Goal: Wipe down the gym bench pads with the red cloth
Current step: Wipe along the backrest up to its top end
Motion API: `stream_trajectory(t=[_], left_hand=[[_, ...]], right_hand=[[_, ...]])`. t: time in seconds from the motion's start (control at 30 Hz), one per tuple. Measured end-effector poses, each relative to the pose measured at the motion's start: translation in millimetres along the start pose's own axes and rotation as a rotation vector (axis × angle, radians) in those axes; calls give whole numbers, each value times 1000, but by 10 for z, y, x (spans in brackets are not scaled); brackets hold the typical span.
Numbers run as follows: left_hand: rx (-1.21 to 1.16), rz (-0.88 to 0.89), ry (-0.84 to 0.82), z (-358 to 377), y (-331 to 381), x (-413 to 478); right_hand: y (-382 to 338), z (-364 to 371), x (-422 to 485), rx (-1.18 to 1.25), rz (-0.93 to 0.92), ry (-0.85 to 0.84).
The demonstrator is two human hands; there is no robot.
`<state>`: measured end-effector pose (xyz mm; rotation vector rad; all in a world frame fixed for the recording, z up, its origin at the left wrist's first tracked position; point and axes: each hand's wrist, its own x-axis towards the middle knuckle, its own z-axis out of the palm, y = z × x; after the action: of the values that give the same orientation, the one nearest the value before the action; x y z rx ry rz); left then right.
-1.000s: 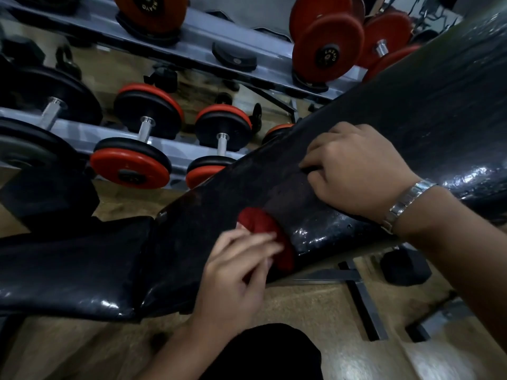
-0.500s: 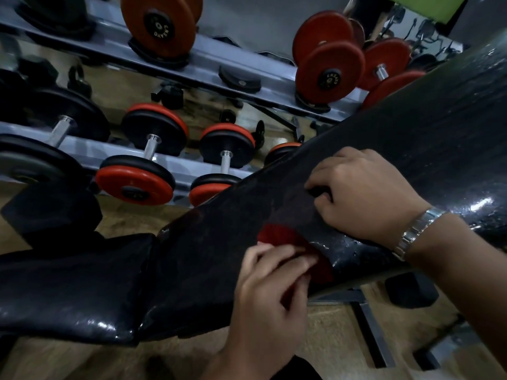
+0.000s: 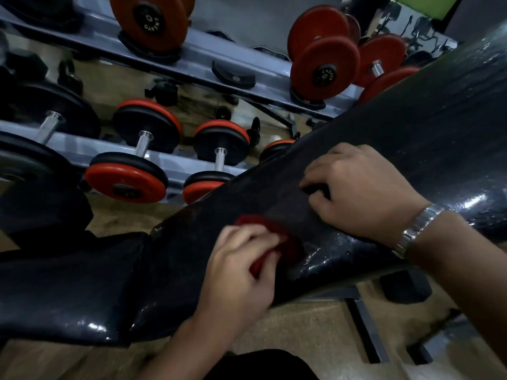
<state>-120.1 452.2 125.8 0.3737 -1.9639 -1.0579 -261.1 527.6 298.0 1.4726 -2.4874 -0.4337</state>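
Observation:
A black inclined back pad (image 3: 411, 149) runs from the lower middle up to the top right, its surface wet and shiny. The flat black seat pad (image 3: 68, 283) joins it at the lower left. My left hand (image 3: 238, 272) presses the bunched red cloth (image 3: 285, 239) against the lower part of the back pad; my fingers cover most of the cloth. My right hand (image 3: 359, 190), with a metal watch on the wrist, rests on the pad just right of the cloth, fingers curled around something small and dark that I cannot make out.
A grey rack (image 3: 192, 58) behind the bench holds red and black dumbbells (image 3: 137, 160) on two tiers. The bench's metal frame (image 3: 365, 325) and a dark foot stand on the tan floor (image 3: 301, 330) at the lower right.
My left hand slid the red cloth up the pad to the right and then back a little to the left. My right hand stayed put on the pad.

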Motion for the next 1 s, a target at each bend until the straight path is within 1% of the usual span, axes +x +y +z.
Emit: stream_trajectory(t=[0.07,0.1,0.2,0.27,0.4,0.47,0.57,0.63,0.67,0.73,0.8,0.83,0.9,0.97,1.0], left_hand=[[1,-65,19,61,70,178],[-12,-64,6,92,119,206],[-51,46,-17,81,64,91],[-42,63,-17,-4,-40,54],[12,-110,-10,79,-89,434],[6,-130,-12,154,-6,520],[-54,-15,-91,80,62,326],[-56,31,-110,-26,1,266],[-34,19,-107,-32,-62,334],[14,-62,-75,35,-151,554],[31,-103,-53,154,-120,729],[27,-89,-58,197,-77,748],[12,-4,-97,171,-51,659],[2,64,-132,42,-138,548],[26,69,-137,-11,-206,567]], right_hand=[[-14,9,6,2,8,9],[-24,7,10,4,10,14],[-20,-4,12,7,1,0],[0,-10,1,15,-6,-13],[19,-40,-4,6,-11,-52],[24,-45,2,3,-18,-58],[40,-34,-8,15,-26,-67],[41,-31,-9,10,-31,-65],[41,-33,-7,5,-30,-65],[23,-39,-2,-17,-25,-71],[-7,-47,1,-24,-17,-66],[-12,-46,-2,-16,-13,-63],[-11,-45,-10,-9,-6,-66],[4,-36,-17,1,-4,-71],[8,-40,-18,1,-6,-77]])
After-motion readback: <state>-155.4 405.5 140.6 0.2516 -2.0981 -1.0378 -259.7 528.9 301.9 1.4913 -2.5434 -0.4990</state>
